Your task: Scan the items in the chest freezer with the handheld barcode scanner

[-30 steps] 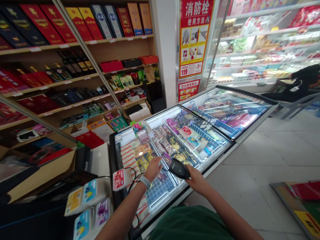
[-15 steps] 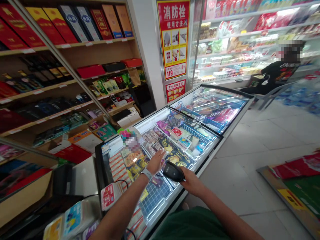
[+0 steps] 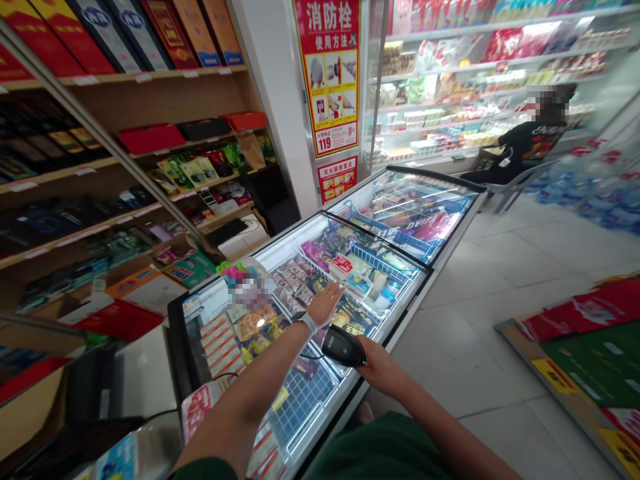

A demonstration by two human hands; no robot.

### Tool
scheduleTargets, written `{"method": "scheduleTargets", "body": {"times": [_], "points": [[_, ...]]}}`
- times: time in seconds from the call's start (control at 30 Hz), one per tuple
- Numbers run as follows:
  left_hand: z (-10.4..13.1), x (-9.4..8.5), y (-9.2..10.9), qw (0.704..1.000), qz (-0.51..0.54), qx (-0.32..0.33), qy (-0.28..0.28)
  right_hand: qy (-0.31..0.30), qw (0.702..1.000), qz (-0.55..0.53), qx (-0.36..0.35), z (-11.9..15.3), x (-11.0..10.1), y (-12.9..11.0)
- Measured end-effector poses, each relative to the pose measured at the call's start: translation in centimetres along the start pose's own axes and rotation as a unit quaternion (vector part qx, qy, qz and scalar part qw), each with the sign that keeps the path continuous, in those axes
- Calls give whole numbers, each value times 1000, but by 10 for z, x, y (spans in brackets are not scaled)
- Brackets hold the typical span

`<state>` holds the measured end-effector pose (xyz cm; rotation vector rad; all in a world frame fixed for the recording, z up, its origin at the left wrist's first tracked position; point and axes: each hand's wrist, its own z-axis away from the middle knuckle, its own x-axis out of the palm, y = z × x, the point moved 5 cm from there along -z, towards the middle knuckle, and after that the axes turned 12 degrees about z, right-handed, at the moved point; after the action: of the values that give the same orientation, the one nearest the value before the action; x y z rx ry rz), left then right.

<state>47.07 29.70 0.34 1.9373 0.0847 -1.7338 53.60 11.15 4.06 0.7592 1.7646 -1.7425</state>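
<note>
My left hand, a watch on its wrist, reaches palm down over the glass-topped chest freezer, fingers stretched out. Just beyond the fingertips are a red-labelled tub and a blue-labelled tub. I cannot tell whether they lie on the glass or in the basket below. A black barcode scanner is held in my right hand, above the freezer's near side. Its cable runs left under my left arm.
Left stand shelves with boxes and bottles. More tubs sit at the lower left. A seated person is by the lit fridge shelves, near bottled water. A low display stands right.
My left hand has moved forward, away from beside the scanner toward the tubs, and its fingers have straightened. The scanner stays in my right hand. The view has shifted slightly.
</note>
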Motion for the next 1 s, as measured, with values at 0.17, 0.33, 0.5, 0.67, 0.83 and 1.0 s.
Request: {"method": "scheduleTargets", "body": {"times": [0.17,0.33,0.5,0.67,0.83,1.0], "points": [[-32,4,5,999,-29,18,-21,3,1000,-2,8,1,-3,1],[-57,16,2,997,-49,27,-48,-5,1000,-4,20,0,-3,4],[-74,29,-2,996,-55,26,-61,-15,999,-8,32,2,-3,7],[-89,36,-1,996,-52,31,-63,-15,999,-16,38,6,-4,8],[-101,40,3,996,-49,37,-62,-11,999,-26,32,7,-6,9],[-105,48,4,997,-45,30,-58,-11,999,-25,30,8,-5,8]]}}
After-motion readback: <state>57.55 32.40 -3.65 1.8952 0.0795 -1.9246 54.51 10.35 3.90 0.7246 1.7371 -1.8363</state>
